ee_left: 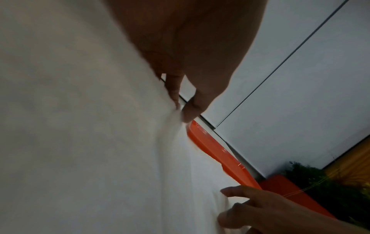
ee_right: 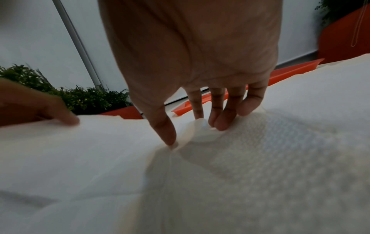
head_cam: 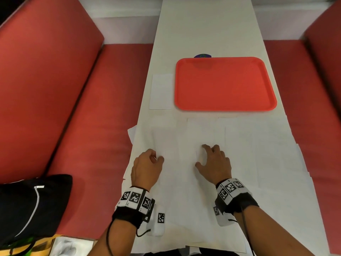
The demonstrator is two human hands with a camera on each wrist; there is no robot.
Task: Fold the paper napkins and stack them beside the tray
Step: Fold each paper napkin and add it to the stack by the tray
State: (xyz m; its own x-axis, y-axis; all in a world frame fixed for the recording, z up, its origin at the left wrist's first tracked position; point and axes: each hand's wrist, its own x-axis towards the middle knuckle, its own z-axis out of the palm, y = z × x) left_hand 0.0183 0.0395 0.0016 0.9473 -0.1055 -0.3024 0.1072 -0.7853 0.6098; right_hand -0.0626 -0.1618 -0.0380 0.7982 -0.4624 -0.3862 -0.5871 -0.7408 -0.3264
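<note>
White table (head_cam: 203, 34) runs lengthwise away from the person, red bench seats (head_cam: 46, 89) on both long sides. Black bag (head_cam: 27, 206) on the left seat at the near end. Red tray (head_cam: 225, 84) sits mid-table toward the right edge, long axis across the table; a small purple item (head_cam: 202, 56) pokes out behind its far rim, can't tell what.

Folded napkin (head_cam: 160, 91) lies flat just beside the tray's left rim, near the left table edge, long axis along the table.

Unfolded napkins (head_cam: 249, 154) overlap across the whole near half, edge to edge, left ones overhanging the left edge.

Left hand (head_cam: 147, 167): thumb and finger pinch a raised ridge of napkin. Right hand (head_cam: 215, 163): fingers spread, tips pressing napkin, thumb and fingers bunching a small fold. Hands apart, side by side.
</note>
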